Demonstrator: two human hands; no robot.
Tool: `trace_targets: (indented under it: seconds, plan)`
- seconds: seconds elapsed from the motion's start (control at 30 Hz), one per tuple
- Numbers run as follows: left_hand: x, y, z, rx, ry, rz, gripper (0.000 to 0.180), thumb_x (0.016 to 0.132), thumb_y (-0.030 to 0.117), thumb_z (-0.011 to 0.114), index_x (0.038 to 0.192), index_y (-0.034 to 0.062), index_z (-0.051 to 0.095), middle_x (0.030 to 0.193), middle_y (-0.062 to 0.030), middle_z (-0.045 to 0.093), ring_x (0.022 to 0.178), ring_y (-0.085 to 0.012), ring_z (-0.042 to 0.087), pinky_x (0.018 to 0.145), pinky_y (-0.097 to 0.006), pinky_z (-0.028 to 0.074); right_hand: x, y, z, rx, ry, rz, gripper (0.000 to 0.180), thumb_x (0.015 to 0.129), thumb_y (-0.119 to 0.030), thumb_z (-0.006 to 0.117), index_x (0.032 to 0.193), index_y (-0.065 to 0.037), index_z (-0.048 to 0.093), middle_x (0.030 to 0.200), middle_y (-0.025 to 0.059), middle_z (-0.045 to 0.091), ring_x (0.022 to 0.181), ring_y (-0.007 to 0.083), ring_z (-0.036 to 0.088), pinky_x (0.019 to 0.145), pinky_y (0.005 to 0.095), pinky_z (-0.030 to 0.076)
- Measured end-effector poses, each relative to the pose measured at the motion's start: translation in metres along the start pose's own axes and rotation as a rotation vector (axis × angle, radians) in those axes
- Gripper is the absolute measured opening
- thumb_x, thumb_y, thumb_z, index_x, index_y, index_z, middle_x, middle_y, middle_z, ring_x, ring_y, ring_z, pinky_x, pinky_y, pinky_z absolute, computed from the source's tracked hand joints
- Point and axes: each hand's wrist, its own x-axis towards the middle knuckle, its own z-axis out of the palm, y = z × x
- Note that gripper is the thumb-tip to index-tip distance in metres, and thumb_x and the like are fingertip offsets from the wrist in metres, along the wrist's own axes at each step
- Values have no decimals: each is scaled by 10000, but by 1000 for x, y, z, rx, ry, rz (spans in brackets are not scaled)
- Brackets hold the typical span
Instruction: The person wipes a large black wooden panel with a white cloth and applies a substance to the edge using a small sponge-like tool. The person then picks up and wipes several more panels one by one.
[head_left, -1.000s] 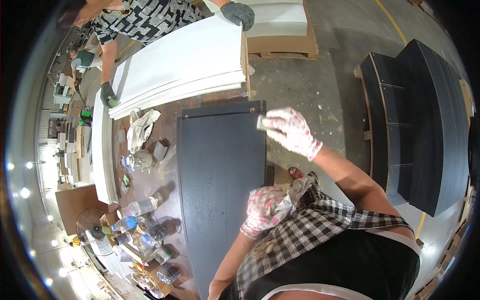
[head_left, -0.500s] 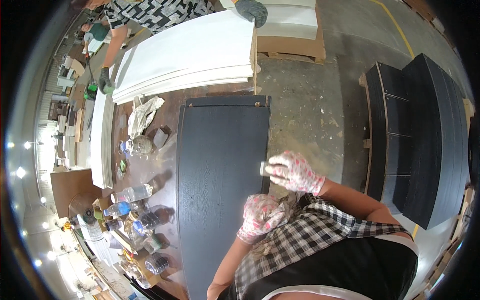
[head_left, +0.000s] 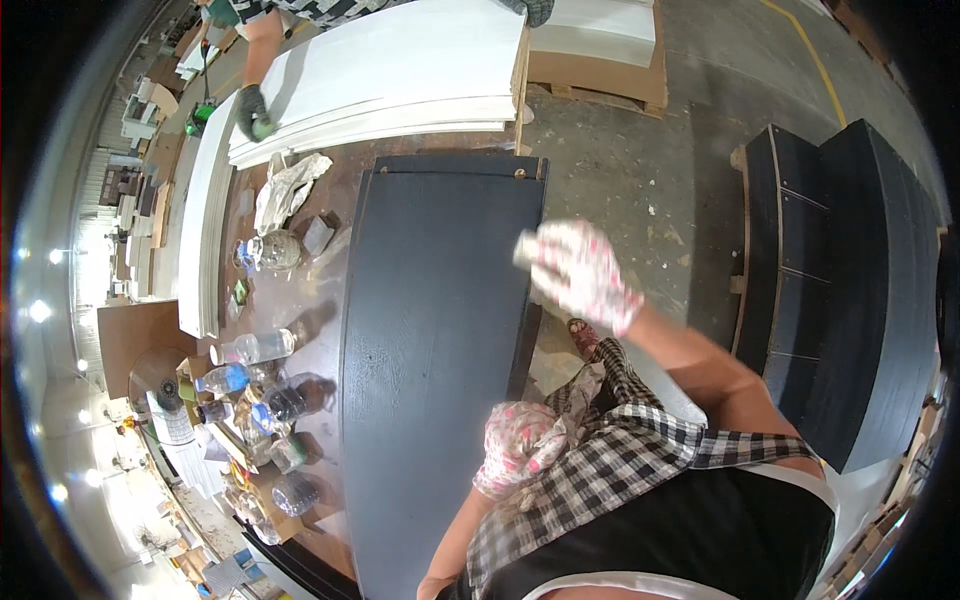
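Note:
A long dark grey-black panel point(head_left: 430, 330) with a faint wood grain lies lengthwise in front of me. My right hand point(head_left: 580, 272), in a white glove with pink spots, is closed on a small pale block point(head_left: 524, 250) at the panel's right edge, toward its far end; motion blurs it a little. My left hand point(head_left: 515, 447), gloved alike, is curled by the panel's near right edge, against my checked apron point(head_left: 590, 465). Its fingers wrap a crumpled greyish cloth point(head_left: 580, 395), partly hidden by the hand.
White boards point(head_left: 390, 75) are stacked across the far side, with a co-worker's grey-gloved hand point(head_left: 254, 115) on them. Left of the panel are a rag point(head_left: 290, 190), a jar point(head_left: 275, 250) and several plastic bottles point(head_left: 255, 347). Dark boards point(head_left: 870, 300) stand on a pallet at right.
My right hand has moved farther along the panel's right edge with the pale block. My left hand stays about where it was. The co-worker's left-side hand has shifted onto the boards' edge.

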Motion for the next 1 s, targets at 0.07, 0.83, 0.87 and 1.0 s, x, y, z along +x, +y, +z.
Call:
trace_targets:
  seconds: [0.07, 0.83, 0.87, 1.0]
  plan:
    - [-7, 8, 1, 17, 25, 10, 179, 804, 179, 813, 911, 88, 702, 973, -59, 722, 970, -277, 681, 852, -409, 511, 18, 16, 0, 34, -12, 160, 368, 861, -223, 713, 1220, -147, 682, 1155, 97, 624, 1068, 307, 592, 876, 457, 519]
    - [-330, 5, 12, -44, 186, 15, 201, 832, 234, 744, 969, 94, 700, 1022, -84, 712, 985, -309, 667, 849, -456, 497, -162, -288, 52, 110, -167, -153, 277, 845, -242, 741, 1114, -178, 732, 1054, 48, 670, 989, 263, 619, 898, 412, 516]
    - [-335, 8, 15, -51, 185, 14, 207, 846, 252, 728, 977, 94, 702, 1016, -87, 710, 974, -317, 663, 847, -463, 492, -138, -269, 52, 58, -102, -90, 259, 842, -217, 736, 1092, -154, 733, 1011, 53, 679, 987, 266, 622, 902, 413, 512]
    - [-342, 32, 25, -142, 193, -205, 269, 903, 332, 651, 979, 81, 708, 939, -128, 701, 864, -354, 642, 796, -482, 487, -130, -245, 54, 30, -74, 59, 226, 829, -124, 698, 1052, -107, 732, 953, 94, 677, 986, 296, 620, 888, 422, 497]
